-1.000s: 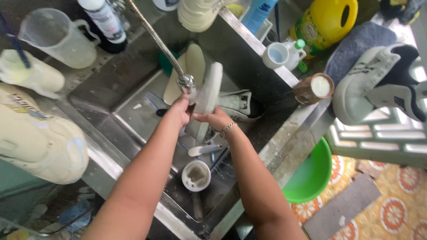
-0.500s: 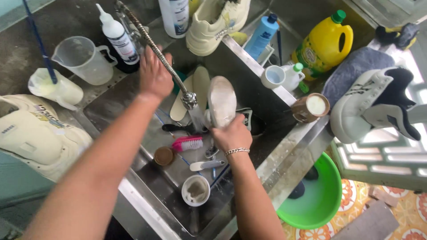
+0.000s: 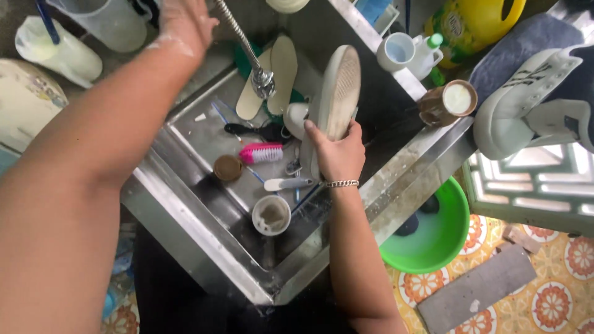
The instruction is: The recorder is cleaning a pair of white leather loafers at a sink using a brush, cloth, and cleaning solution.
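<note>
My right hand (image 3: 337, 151) grips a white shoe (image 3: 337, 93) by its heel end, sole turned up, over the steel sink (image 3: 204, 229) just right of the tap spout (image 3: 262, 80). My left hand (image 3: 182, 25), wet and soapy, reaches up past the sink's far edge beside the tap's long pipe, fingers spread and holding nothing. Two pale insoles (image 3: 272, 80) lean against the sink's back wall. A pink brush (image 3: 261, 153) lies on the sink floor below them.
The sink also holds a small cup (image 3: 271, 215), a brown lid (image 3: 227, 167) and a white brush handle (image 3: 288, 184). A clear jug (image 3: 111, 21), another white shoe (image 3: 526, 105), a yellow bottle (image 3: 473, 21) and a green basin (image 3: 433, 232) surround it.
My left hand has moved further up and away from the tap towards the back of the counter. My right hand has kept the shoe near the spout while the view shifted closer.
</note>
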